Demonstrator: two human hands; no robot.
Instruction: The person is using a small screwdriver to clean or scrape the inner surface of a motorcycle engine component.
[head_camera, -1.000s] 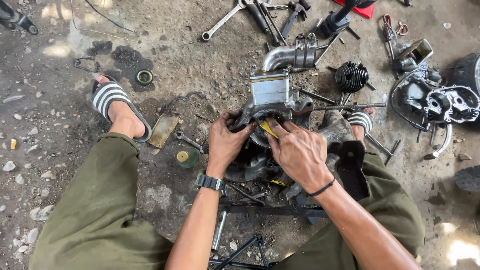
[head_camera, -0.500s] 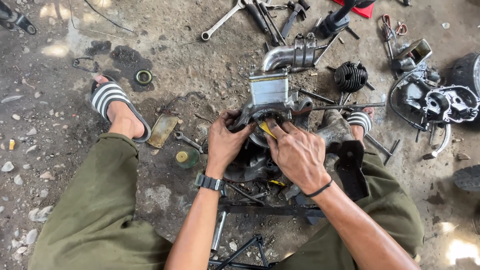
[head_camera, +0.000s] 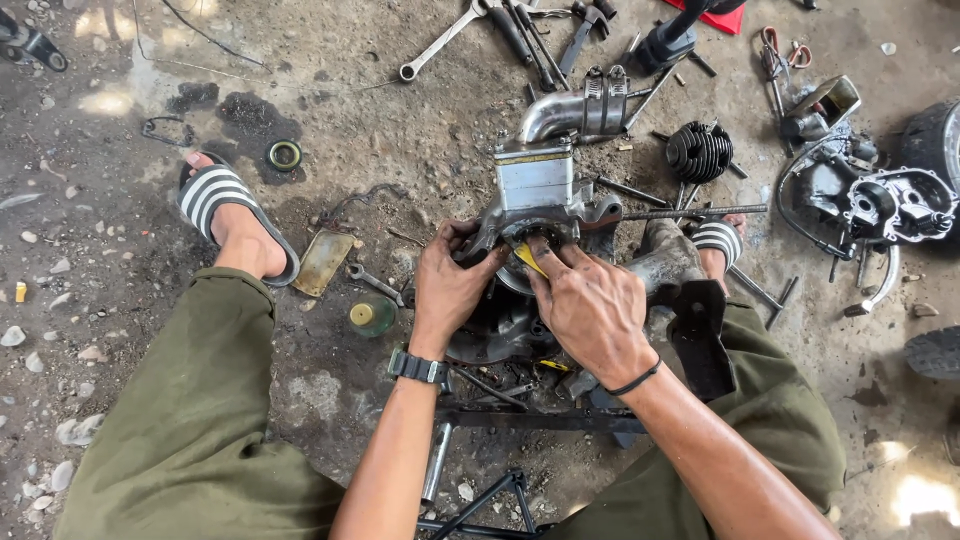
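The right hand (head_camera: 592, 310) is curled, its fingers pinching a small yellow-handled tool (head_camera: 530, 260) and pressing it into the round opening of the engine case (head_camera: 520, 240), which rests on the dirt floor (head_camera: 120, 300) between the person's knees. The left hand (head_camera: 447, 290) is closed around the left edge of that case, steadying it. Judging by the scene, the strip-down is well advanced: the silver rectangular block (head_camera: 536, 176) with its bent metal pipe (head_camera: 570, 108) sits at the top of the case, while a finned black cylinder (head_camera: 700, 150) lies apart to the right, and a separate cover with hoses (head_camera: 880, 200) lies further right. Something inside the opening seems not yet freed, though what exactly is hidden by the fingers. Spanners (head_camera: 440, 40) lie at the top, a small wrench (head_camera: 375, 283) and a round green cap (head_camera: 371, 315) just left of the case.
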